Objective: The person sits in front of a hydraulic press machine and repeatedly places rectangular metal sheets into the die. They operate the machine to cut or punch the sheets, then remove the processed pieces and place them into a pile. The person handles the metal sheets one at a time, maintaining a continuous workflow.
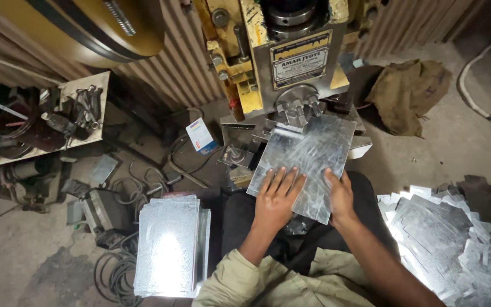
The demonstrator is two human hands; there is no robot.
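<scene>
A person sits before a yellow press machine [291,62] and holds a galvanised metal sheet [308,153] on the press bed, its far edge pushed under the die [298,108]. The left hand [277,199] lies flat on the near left corner of the sheet, fingers spread and pressing down. The right hand [339,196] rests on the near right edge, fingers extended over the top; whether the thumb hooks under the edge cannot be told.

The sheet looks thin, stiff and light, with a smooth, shiny face that would likely slip under a dry palm. Its cut edges and corners are probably sharp, so the safer hold is flat on the face near the near edge, or a pinch along a straight side away from the corners. It may flex a little if held by one corner only.

The sheet reaches from both hands away toward the machine, tilted slightly, its near edge over the person's lap. A neat stack of uncut sheets [169,247] lies on the floor off the left hand's side, and a loose heap of cut metal pieces [450,239] lies off the right. A shelf of wrenches and tools [58,119] stands further left.
</scene>
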